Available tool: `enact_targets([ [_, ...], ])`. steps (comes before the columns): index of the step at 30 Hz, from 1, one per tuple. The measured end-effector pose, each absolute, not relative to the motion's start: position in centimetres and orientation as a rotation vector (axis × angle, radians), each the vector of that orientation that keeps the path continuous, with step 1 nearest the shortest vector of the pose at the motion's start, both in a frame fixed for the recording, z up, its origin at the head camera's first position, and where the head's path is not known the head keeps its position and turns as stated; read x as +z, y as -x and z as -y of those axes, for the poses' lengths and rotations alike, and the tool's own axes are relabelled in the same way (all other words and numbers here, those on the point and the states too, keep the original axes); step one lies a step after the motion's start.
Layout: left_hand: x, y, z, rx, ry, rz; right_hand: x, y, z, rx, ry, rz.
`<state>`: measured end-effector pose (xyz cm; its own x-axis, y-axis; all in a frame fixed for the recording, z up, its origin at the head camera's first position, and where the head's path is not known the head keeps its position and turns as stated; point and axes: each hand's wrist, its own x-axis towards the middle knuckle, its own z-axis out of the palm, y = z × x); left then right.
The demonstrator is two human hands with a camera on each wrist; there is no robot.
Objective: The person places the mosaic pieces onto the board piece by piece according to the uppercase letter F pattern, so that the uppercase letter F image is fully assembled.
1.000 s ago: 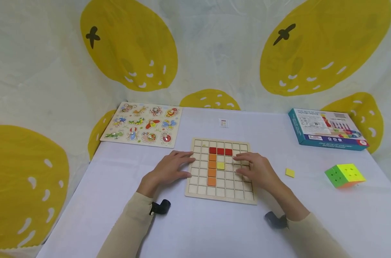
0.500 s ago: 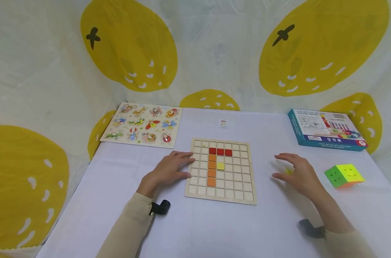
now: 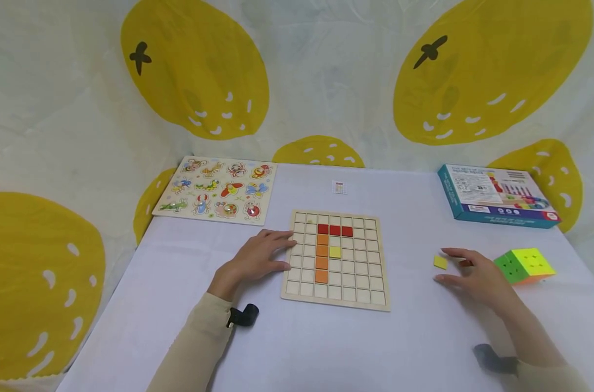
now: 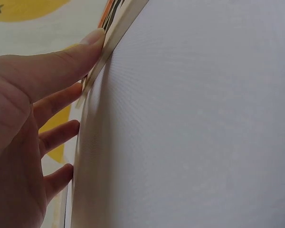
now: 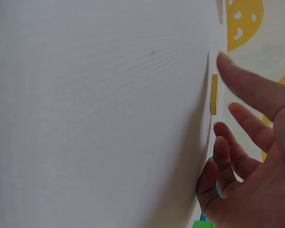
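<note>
A square wooden grid board point(image 3: 357, 280) lies mid-table, with red tiles point(image 3: 335, 231), a column of orange tiles point(image 3: 322, 263) and one yellow tile point(image 3: 335, 252) set in its cells. Against the board's left edge rests my left hand point(image 3: 257, 256), fingers spread; the left wrist view has its thumb right at the edge. My right hand point(image 3: 478, 275) is just right of a loose yellow square tile point(image 3: 440, 262) on the table, thumb and index finger apart on either side of it. In the right wrist view this tile point(image 5: 213, 95) shows edge-on beyond the thumb, with nothing held.
A speed cube point(image 3: 524, 265) stands close behind my right hand. A boxed toy set point(image 3: 497, 196) lies at the back right, an insect picture puzzle point(image 3: 215, 189) at the back left. Beyond the board is a small printed card point(image 3: 339, 187).
My right hand has moved from over the board's right side rightward to the loose yellow tile, crossing over it. My left hand has stayed at the board's edge.
</note>
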<state>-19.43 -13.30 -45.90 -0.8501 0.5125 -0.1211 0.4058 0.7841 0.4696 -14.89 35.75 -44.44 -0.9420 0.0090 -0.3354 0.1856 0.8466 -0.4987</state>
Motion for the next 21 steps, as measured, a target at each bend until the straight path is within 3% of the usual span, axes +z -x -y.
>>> enact_targets([
  [21, -45.87, 19.39, 13.34, 0.65, -0.707, -2.724, -44.87, 15.82, -36.21, -0.781, -0.141, -2.713],
])
